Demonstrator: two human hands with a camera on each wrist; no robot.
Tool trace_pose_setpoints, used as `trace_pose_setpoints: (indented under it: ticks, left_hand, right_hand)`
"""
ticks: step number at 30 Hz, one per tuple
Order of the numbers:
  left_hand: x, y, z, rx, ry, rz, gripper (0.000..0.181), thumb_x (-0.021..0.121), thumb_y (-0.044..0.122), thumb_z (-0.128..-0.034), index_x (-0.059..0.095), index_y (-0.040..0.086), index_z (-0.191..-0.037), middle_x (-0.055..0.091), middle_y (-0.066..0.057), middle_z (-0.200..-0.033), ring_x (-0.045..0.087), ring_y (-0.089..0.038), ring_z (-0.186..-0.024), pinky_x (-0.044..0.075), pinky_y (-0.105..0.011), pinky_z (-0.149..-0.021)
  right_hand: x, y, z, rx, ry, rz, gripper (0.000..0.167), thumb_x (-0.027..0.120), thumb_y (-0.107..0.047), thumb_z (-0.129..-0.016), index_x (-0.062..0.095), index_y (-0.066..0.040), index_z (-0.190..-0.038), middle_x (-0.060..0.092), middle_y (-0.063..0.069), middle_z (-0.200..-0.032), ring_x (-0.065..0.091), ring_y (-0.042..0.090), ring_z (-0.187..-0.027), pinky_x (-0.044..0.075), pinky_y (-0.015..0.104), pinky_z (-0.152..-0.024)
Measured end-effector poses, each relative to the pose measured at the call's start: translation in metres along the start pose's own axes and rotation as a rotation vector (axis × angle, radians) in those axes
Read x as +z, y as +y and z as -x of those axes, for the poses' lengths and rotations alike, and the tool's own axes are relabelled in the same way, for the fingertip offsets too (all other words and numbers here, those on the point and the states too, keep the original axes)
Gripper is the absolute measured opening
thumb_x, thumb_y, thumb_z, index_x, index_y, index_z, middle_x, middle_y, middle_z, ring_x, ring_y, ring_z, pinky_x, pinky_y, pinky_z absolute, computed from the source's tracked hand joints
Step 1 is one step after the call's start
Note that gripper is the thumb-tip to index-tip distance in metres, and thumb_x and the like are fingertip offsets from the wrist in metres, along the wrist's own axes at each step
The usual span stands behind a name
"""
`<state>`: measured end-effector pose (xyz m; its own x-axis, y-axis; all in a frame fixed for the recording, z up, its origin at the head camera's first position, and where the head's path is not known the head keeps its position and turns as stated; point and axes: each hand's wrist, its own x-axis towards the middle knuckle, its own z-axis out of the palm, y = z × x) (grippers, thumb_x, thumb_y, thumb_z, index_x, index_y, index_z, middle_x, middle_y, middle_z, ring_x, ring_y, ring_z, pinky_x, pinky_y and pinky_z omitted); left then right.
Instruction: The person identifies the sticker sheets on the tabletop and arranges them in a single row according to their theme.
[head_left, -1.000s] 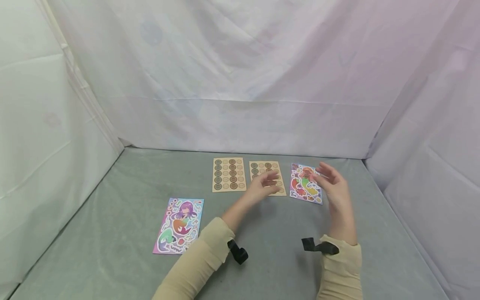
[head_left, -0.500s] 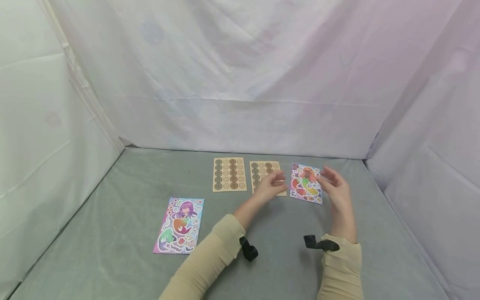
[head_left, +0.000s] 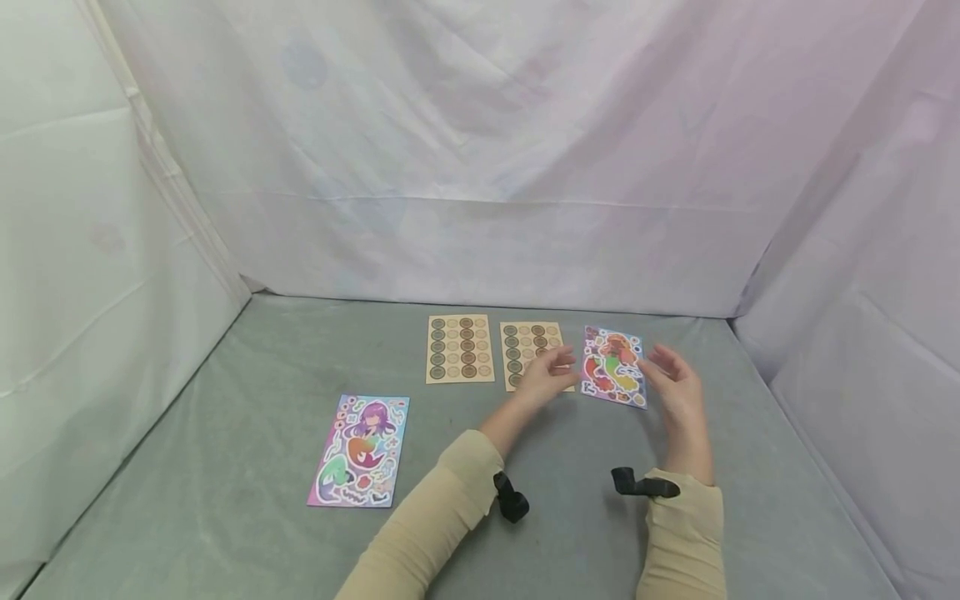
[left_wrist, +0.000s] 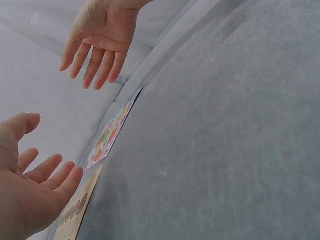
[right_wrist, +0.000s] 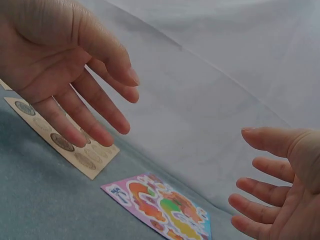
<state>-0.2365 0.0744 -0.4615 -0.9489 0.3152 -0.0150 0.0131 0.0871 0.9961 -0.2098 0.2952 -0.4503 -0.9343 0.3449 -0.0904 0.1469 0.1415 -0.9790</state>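
Above the table, my left hand (head_left: pixel 546 377) hovers over the lower right part of a tan sheet of round stickers (head_left: pixel 528 340), hiding some of its circles. My right hand (head_left: pixel 677 387) is held just right of a colourful mermaid sticker sheet (head_left: pixel 611 367), which lies flat between the two hands. Both wrist views show loosely spread fingers, palms facing each other, with nothing held. In the right wrist view the mermaid sheet (right_wrist: pixel 165 210) lies below the gap between the hands. The left wrist view shows it (left_wrist: pixel 112 132) beyond my left hand (left_wrist: pixel 37 185).
A second tan sticker sheet (head_left: pixel 460 349) lies left of the first. Nearer the front left is a larger purple-haired mermaid sticker sheet (head_left: pixel 362 452). White cloth walls (head_left: pixel 480 250) border the grey table (head_left: pixel 262 433) at the back and sides.
My left hand has shifted right, toward the mermaid sheet on the right. The right hand has dropped slightly nearer and a little right. The sheets stay where they were.
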Motion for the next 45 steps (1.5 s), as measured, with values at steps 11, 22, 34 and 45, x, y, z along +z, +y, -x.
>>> trace_pose_setpoints:
  ticks: [11,22,34,45]
  left_hand:
    - [0.013,-0.005,-0.007,-0.020,-0.007,-0.003,0.058,0.071,0.016,-0.0859,0.049,0.005,-0.138,0.058,-0.012,-0.129,0.059,-0.022,-0.111,0.053,-0.030,-0.083]
    - [0.024,-0.008,-0.011,-0.034,-0.003,0.010,0.058,0.071,0.013,-0.0856,0.049,0.005,-0.139,0.057,-0.012,-0.130,0.059,-0.023,-0.111,0.053,-0.029,-0.082]
    - [0.029,-0.012,-0.010,-0.080,0.035,-0.010,0.056,0.072,0.015,-0.0860,0.051,0.004,-0.136,0.060,-0.011,-0.125,0.058,-0.021,-0.111,0.051,-0.030,-0.086]
    - [0.032,-0.014,-0.012,-0.086,0.032,0.048,0.057,0.071,0.013,-0.0856,0.050,0.003,-0.137,0.058,-0.014,-0.127,0.059,-0.021,-0.112,0.052,-0.029,-0.085]
  right_hand:
    - [0.000,-0.002,0.005,0.063,0.009,0.012,0.065,0.064,-0.020,-0.093,0.032,-0.008,-0.149,0.035,0.015,-0.150,0.036,0.030,-0.134,0.034,0.044,-0.107]
    - [-0.004,0.008,0.003,0.132,0.004,0.013,0.071,0.066,-0.029,-0.091,0.030,-0.010,-0.150,0.031,0.013,-0.152,0.034,0.029,-0.135,0.039,0.039,-0.103]
    - [-0.005,0.015,0.001,0.212,0.013,-0.044,0.070,0.064,-0.023,-0.093,0.026,-0.012,-0.152,0.027,0.013,-0.154,0.033,0.030,-0.136,0.050,0.028,-0.089]
    - [-0.005,0.017,0.000,0.213,0.026,-0.067,0.069,0.063,-0.019,-0.093,0.027,-0.010,-0.151,0.028,0.017,-0.152,0.036,0.032,-0.133,0.053,0.022,-0.081]
